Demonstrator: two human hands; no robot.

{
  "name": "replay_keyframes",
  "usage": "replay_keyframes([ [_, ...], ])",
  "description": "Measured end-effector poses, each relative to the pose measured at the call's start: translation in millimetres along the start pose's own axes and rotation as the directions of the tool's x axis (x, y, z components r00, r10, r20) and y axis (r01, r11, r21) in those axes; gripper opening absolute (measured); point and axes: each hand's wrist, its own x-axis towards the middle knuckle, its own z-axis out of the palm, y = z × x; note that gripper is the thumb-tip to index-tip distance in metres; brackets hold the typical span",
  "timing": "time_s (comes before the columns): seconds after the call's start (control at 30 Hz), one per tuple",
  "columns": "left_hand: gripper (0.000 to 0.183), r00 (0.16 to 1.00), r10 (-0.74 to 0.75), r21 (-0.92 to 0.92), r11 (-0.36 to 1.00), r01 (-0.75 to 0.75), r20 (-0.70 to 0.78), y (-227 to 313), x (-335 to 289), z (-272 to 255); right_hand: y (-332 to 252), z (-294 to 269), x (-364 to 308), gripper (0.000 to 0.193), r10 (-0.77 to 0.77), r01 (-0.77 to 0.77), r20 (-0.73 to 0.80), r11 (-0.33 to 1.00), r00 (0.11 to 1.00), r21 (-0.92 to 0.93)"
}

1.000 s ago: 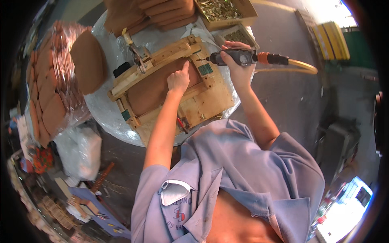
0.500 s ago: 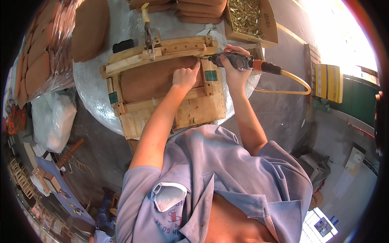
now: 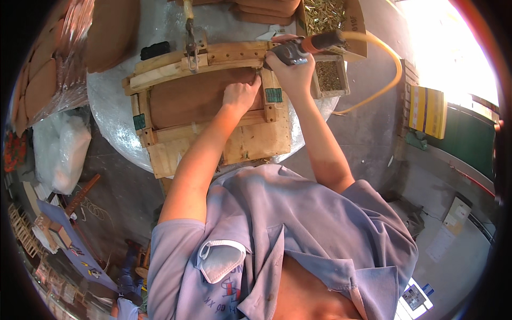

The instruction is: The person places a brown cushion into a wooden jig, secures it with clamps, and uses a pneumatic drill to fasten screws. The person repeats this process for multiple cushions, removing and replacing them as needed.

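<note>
My right hand is wrapped round a grey-and-black air-powered driver with an orange collar, held over the far right corner of a wooden jig. Inside the jig lies a curved brown panel. My left hand rests over the panel's right part, its index finger stretched to the corner and the other fingers curled in. Whatever it pinches there, if anything, is too small to make out. A toggle clamp sits on the jig's far rail. Green pads are fixed to the side rails.
A yellow air hose loops right from the driver. Beyond the jig stand a carton of brass-coloured fittings and a wooden box of small hardware. Brown panels are stacked at the back, more at left. Plastic film covers the round table.
The driver has swung up and back toward my body's far right, its hose end now higher. My left hand stays at the corner. The whole view has shifted slightly.
</note>
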Motion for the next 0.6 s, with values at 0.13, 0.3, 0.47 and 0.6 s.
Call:
replay_keyframes([
  [0.13, 0.068, 1.0, -0.011, -0.011, 1.0, 0.011, 0.008, 1.7, 1.6, -2.6, 5.4, 3.6, -0.1, 0.031, -0.004, 0.004, -0.019, 1.0, 1.0, -0.017],
  [0.3, 0.068, 1.0, -0.015, -0.045, 0.999, 0.015, 0.003, 1.3, 0.1, 1.5, 15.7, 8.5, -8.1, 0.031, -0.021, 0.021, 0.028, 1.0, 0.999, 0.004],
  [0.47, 0.061, 0.997, -0.077, -0.105, 0.991, 0.079, 0.019, 1.8, -5.1, -5.8, -0.9, 6.9, 2.2, 0.029, -0.008, 0.011, 0.046, 0.998, 0.999, -0.058],
  [0.6, 0.037, 0.955, -0.246, -0.444, 0.883, 0.152, -0.163, 11.5, -31.4, -19.8, -8.1, -20.4, -8.5, 0.032, 0.028, -0.029, 0.011, 0.997, 1.0, 0.066],
])
